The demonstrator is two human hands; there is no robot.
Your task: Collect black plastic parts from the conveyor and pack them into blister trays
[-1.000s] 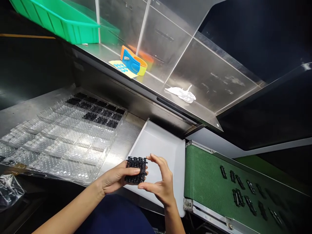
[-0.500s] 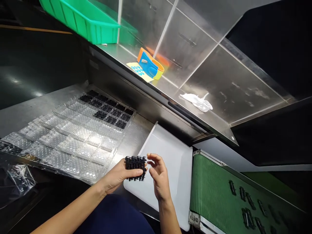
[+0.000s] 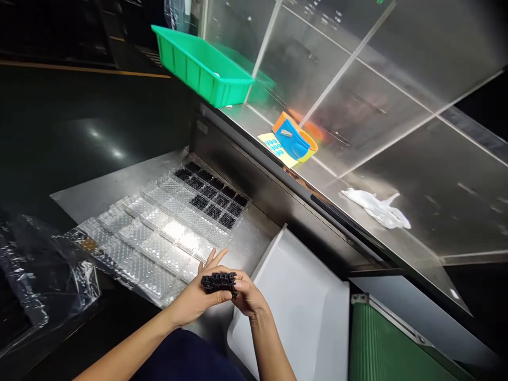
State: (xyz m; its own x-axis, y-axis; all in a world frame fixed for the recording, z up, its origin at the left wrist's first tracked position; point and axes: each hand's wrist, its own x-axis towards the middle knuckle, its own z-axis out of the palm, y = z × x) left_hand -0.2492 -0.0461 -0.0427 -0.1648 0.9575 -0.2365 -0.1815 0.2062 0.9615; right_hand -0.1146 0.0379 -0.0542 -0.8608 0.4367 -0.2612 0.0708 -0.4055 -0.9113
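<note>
A bundle of small black plastic parts (image 3: 219, 281) lies across my left hand (image 3: 196, 299), gripped from below with two fingers stretched out toward the tray. My right hand (image 3: 248, 297) closes against the bundle's right end, just left of the white chute (image 3: 301, 301). A clear blister tray (image 3: 159, 238) sits on the steel bench beyond my hands, its far corner pockets filled with black parts (image 3: 214, 197).
A green bin (image 3: 202, 63), a blue and orange tape dispenser (image 3: 294, 139) on a yellow sheet, and a white glove (image 3: 377, 207) rest on the steel shelf. Crumpled clear plastic (image 3: 43, 275) lies at left. The green conveyor (image 3: 384, 349) shows at lower right.
The view has swung left and up, so the conveyor has mostly left the frame. My right hand has closed onto the bundle, and both hands sit nearer the tray's edge.
</note>
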